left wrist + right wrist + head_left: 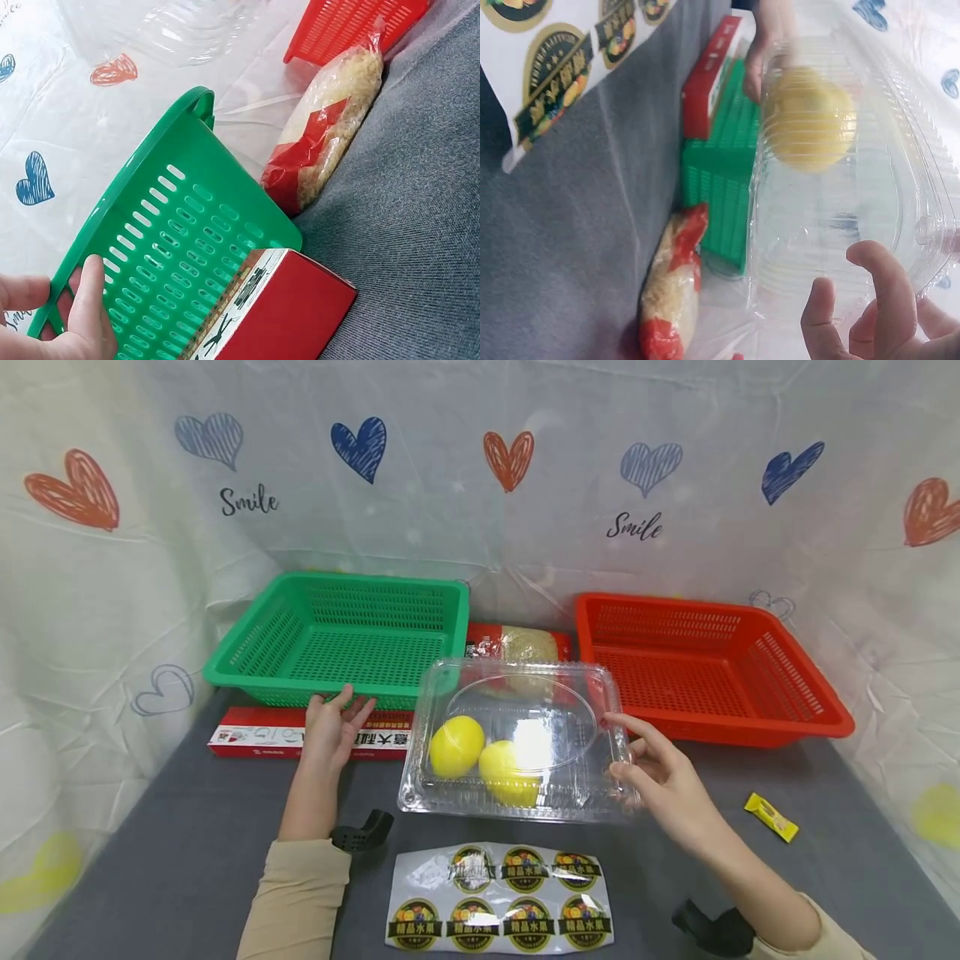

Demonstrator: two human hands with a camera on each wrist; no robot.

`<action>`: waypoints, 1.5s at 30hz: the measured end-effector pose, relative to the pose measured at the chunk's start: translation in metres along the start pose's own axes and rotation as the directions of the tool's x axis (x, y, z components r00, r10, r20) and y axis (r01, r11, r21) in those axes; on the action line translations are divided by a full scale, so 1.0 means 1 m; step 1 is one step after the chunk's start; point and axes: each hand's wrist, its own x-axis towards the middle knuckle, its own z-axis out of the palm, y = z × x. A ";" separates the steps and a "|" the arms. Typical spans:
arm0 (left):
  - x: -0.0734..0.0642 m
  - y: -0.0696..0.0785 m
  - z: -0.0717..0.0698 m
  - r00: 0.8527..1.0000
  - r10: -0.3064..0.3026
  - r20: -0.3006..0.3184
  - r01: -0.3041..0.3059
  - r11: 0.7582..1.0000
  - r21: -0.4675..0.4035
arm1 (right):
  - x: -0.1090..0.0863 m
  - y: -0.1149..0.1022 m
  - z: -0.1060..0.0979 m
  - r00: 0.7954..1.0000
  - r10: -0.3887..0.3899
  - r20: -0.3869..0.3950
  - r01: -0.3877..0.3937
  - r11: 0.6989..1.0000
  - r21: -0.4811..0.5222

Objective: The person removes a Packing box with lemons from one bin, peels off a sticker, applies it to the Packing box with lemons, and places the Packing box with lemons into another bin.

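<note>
My right hand point(660, 777) grips the right edge of a clear plastic clamshell box point(555, 735), raised above the table and tilted. Inside its left part lie two lemons point(457, 746), which look like one blurred yellow shape in the right wrist view. With the left hand point(330, 731) I hold the front rim of a green plastic basket point(247, 681), fingers and thumb around it in the left wrist view. Just below that hand lies a long red-and-white box point(258, 735), partly covered by the wrist.
A red basket point(750, 727) stands at the back right. Between the baskets lies a red-and-clear food bag point(525, 643), its front behind the clear box. Close to me is a sheet of round labels point(498, 897). A small yellow packet point(771, 817) lies at right.
</note>
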 end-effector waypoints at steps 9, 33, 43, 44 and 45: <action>-0.001 0.000 0.001 1.000 -0.006 -0.008 0.006 1.000 0.006 | -0.015 0.011 0.004 1.000 0.015 -0.019 -0.015 1.000 0.014; 0.001 0.000 0.000 1.000 0.003 -0.001 -0.003 1.000 -0.004 | -0.023 0.042 0.022 1.000 0.008 0.018 -0.009 0.998 0.062; 0.001 0.000 -0.001 1.000 0.002 -0.002 -0.002 1.000 -0.002 | -0.016 0.051 0.025 1.000 -0.003 0.011 0.003 0.997 0.073; 0.001 0.000 -0.001 1.000 0.003 -0.001 -0.003 1.000 -0.001 | -0.015 0.052 0.025 1.000 0.000 0.011 -0.001 0.997 0.074; 0.001 0.000 -0.001 1.000 0.004 0.000 -0.004 1.000 -0.002 | -0.014 0.053 0.026 1.000 0.003 0.012 -0.004 0.997 0.078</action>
